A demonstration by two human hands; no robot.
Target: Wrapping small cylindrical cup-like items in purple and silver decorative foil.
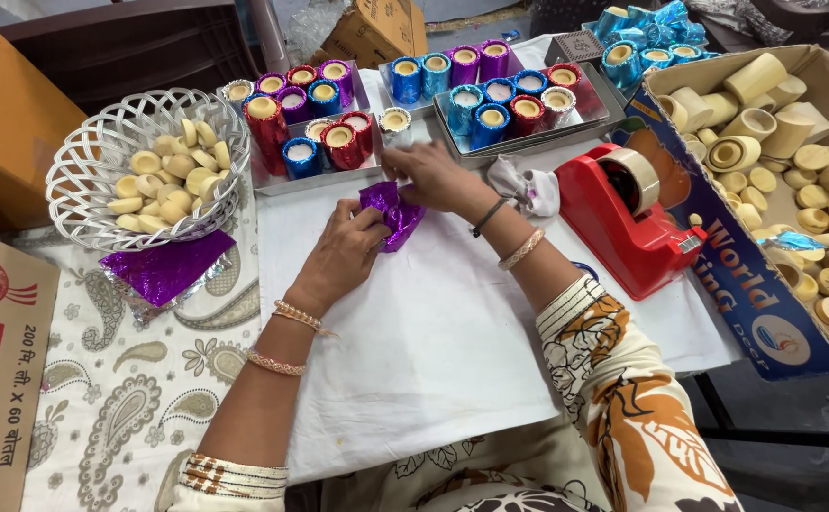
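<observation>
We see bright, even daylight with only soft shadows under our hands. Glare sparkles off the foil cups and the purple foil. Focus is sharp at centre; the edges bend slightly, and the far top corners look dimmer.

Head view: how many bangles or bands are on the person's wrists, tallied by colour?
Gold-toned bangles: 3
Black band: 1
Total: 4
</observation>
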